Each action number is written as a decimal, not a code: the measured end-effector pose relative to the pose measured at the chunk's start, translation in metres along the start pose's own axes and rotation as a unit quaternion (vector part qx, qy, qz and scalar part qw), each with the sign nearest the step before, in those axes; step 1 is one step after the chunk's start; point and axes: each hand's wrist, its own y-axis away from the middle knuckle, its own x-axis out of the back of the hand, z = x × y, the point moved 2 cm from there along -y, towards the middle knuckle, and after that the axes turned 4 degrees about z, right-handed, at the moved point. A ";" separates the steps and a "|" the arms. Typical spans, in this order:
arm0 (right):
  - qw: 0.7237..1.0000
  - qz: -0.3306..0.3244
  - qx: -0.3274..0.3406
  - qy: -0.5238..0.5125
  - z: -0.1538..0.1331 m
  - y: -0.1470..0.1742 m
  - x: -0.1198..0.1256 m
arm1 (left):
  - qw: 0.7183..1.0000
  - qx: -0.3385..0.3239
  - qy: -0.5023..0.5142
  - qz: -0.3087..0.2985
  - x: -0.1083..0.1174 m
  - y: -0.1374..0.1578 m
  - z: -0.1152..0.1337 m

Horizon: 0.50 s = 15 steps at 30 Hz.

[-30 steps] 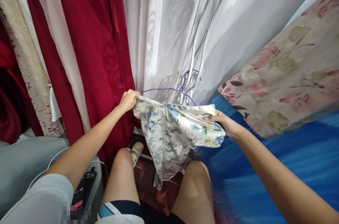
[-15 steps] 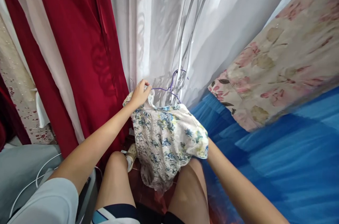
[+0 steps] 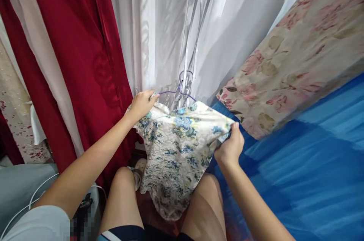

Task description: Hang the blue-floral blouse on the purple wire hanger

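A white blouse with blue and yellow-green flowers hangs between my hands, its lower part dropping between my knees. Inside its neckline sits a purple clothes hanger, hook upward. My left hand is closed around the blouse's left shoulder, over that end of the hanger. At the other side, my right hand pinches the sleeve edge and holds it out taut to the right. The hanger's right end is hidden under the fabric.
White curtain-like cloth with hanging white straps is straight ahead. Dark red fabric hangs left. Pink-flowered cloth and blue tulle fill the right. A grey seat-like surface with a white cable lies lower left; a beige clog is below.
My right hand has come out from under the blouse's sleeve and now grips its edge, stretching it to the right. My left hand stays at the other shoulder, shifted slightly left and down.
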 end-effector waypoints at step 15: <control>0.679 -0.609 0.289 0.292 -0.042 0.095 -0.040 | 0.639 0.327 0.693 -0.065 -0.045 0.046 0.032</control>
